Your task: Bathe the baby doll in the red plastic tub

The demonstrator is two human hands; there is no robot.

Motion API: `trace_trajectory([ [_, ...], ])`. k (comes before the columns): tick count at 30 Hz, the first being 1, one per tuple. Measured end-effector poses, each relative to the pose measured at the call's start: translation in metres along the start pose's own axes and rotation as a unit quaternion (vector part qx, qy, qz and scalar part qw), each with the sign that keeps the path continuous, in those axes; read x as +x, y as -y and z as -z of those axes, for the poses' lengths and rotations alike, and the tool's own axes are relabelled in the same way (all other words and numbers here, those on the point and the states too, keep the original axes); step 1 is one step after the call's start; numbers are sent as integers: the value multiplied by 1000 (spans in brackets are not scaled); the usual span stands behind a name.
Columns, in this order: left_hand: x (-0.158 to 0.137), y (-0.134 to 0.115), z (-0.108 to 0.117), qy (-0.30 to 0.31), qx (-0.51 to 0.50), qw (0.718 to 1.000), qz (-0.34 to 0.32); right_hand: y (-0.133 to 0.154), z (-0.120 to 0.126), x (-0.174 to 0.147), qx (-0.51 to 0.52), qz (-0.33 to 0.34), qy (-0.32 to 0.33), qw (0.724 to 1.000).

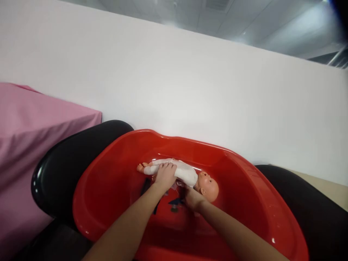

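A baby doll (187,173) in a white outfit lies face up inside a red baby bathtub (95,185). Its bald head is to the right and its bare feet are to the left. My left hand (166,174) is closed over the doll's near side around the hips, fingertips resting on the white cloth. Under the doll's shoulder, close to the neck, my right hand (192,198) holds it from the near side, with most of its fingers hidden beneath the body.
Black chairs flank the tub, one seat (81,156) at left and another (304,203) at right. A pink cloth (46,116) drapes over something at far left. Behind stands a white wall (190,79). A dark printed picture (175,203) shows on the tub's bottom.
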State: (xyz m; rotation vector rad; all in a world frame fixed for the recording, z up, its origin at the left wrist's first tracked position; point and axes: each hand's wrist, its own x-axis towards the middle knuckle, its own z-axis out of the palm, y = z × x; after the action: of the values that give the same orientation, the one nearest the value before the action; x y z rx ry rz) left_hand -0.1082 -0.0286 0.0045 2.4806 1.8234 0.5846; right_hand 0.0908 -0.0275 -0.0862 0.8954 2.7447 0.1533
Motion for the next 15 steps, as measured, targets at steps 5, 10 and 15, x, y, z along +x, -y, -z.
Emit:
trace_trajectory([
  [5,-2,1,0,17,11,1000,-12,0,6,-38,-180,121,74,973],
  [10,-3,3,0,40,16,999,-11,-4,34,-38,-144,197,-31,969],
  [15,-9,5,-10,37,11,999,9,-8,38,-45,-49,36,-27,998],
])
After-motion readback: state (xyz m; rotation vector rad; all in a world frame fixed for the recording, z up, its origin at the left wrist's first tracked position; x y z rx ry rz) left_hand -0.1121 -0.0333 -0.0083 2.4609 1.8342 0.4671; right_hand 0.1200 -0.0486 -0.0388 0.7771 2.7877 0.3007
